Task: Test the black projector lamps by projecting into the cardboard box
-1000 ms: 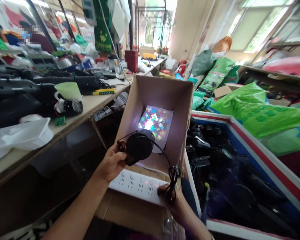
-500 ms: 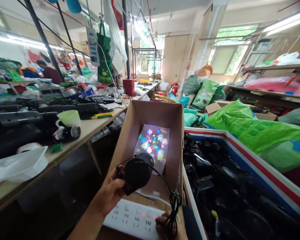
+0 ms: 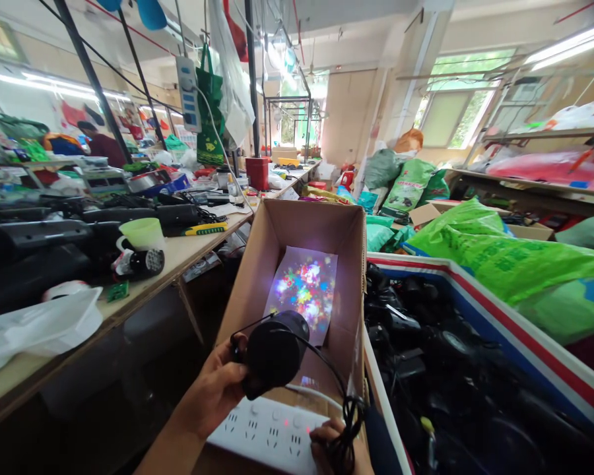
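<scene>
My left hand (image 3: 218, 386) grips the side of a black cylindrical lamp (image 3: 273, 353), which points into an open cardboard box (image 3: 247, 277). Coloured light patterns fall on a white sheet (image 3: 304, 287) against the box's inside. My right hand (image 3: 339, 445) is closed at the right end of a white power strip (image 3: 262, 429), beside a coiled black cable (image 3: 350, 422). What its fingers hold there is partly hidden by the cable. Small red lights glow on the strip.
On the left, a workbench (image 3: 178, 264) bears a green cup (image 3: 142, 232), black lamps and a white tray (image 3: 44, 330). A large bin (image 3: 515, 310) full of black parts stands right of the box, with green bags beyond.
The light pattern on the sheet has changed. The lamp and my left hand have shifted slightly down in the view. My right hand remains at the strip.
</scene>
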The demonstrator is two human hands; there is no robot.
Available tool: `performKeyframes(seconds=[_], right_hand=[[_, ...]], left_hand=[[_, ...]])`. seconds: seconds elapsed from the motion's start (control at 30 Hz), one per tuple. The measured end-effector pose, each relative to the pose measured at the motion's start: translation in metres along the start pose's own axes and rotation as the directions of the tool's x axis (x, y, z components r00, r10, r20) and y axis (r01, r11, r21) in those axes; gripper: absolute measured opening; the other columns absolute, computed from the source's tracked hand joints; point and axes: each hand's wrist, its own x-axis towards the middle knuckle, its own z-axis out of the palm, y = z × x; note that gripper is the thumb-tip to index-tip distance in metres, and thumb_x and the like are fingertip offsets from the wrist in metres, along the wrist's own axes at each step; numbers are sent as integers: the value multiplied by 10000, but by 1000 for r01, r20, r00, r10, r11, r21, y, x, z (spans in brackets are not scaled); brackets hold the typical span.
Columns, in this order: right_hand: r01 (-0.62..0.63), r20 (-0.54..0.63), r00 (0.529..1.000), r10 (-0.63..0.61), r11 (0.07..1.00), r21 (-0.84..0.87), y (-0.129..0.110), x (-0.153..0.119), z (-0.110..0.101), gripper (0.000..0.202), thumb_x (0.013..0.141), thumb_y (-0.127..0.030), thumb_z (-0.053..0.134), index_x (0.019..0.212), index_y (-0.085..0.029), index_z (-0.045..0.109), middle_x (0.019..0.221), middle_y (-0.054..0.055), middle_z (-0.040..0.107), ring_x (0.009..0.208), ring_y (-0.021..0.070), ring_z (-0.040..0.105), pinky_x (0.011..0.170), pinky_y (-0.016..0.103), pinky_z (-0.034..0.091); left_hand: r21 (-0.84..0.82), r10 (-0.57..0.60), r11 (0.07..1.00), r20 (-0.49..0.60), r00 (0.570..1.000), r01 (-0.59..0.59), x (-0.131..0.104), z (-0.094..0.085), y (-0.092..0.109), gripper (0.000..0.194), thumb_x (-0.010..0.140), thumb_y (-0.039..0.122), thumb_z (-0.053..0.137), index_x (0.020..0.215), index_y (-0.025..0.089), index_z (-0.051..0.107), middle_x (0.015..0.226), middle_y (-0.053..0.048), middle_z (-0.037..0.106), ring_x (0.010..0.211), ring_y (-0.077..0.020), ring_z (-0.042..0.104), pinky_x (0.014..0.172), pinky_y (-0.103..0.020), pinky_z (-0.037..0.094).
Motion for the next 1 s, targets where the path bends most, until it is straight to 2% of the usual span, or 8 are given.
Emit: performKeyframes(seconds=[0.37, 0.57, 0.77, 0.87, 1.0], right_hand=[[2, 7, 1000, -2, 1000, 3, -2, 1, -1, 173, 738, -313, 604, 780, -249, 759, 782, 84, 713, 710, 221, 684, 675, 298, 540], [-4, 9, 1000, 4, 1000, 22, -4, 0, -2, 199, 739, -320, 581, 772, -228, 754, 786, 100, 713, 709, 232, 688, 674, 322, 548], [-104, -100, 987, 122, 980, 172, -11, -6, -2, 370, 748, -444, 587, 997, -196, 702, 832, 117, 738, 782, 273, 699, 660, 341, 570], [-111, -112, 985, 132, 978, 179, -18, -5, -4, 365, 750, -506, 582, 923, -212, 709, 833, 107, 738, 768, 270, 696, 657, 336, 569], [-45, -115, 992, 52, 997, 59, -22, -2, -5, 334, 780, -511, 550, 786, -222, 717, 767, 89, 708, 658, 229, 671, 591, 316, 548]], left_hand=[[84, 26, 996, -58, 998, -21, -7, -4, 3, 363, 483, 137, 799, 810, 192, 650, 708, 11, 645, 616, -144, 596, 556, -242, 473], [113, 49, 993, -33, 998, -45, -8, -4, 4, 336, 494, 146, 795, 795, 184, 653, 701, 10, 623, 615, -136, 580, 555, -234, 468], [118, 53, 992, -1, 999, -52, -8, -13, -1, 289, 546, 138, 781, 795, 192, 644, 718, 18, 616, 625, -121, 564, 581, -227, 466], [129, 58, 990, 38, 998, -62, -8, -16, -4, 263, 564, 135, 773, 780, 183, 630, 712, 16, 610, 624, -118, 554, 589, -225, 457], [130, 45, 990, 70, 997, -54, -8, -13, -4, 247, 564, 154, 787, 731, 178, 606, 682, 26, 588, 594, -108, 527, 552, -212, 434]])
